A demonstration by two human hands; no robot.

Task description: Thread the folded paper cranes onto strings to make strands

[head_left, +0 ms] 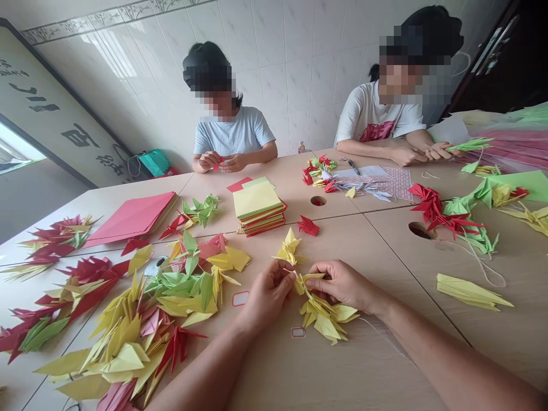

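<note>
Yellow cranes (323, 314) lie in a row between the two hands on the desk (274, 377), well in from its far edge. The left hand's (269, 291) thumb and forefinger are pinching the row near its middle; the right hand's (342, 282) thumb and fingers pinch a yellow piece just beside. A mixed heap (124, 342) spreads toward the desk's left edge, and square paper (259, 202) stands stacked beyond the left hand. At the far edge, one co-worker (233, 134) holds red paper (218, 164), another (366, 117) a green bundle (471, 144).
</note>
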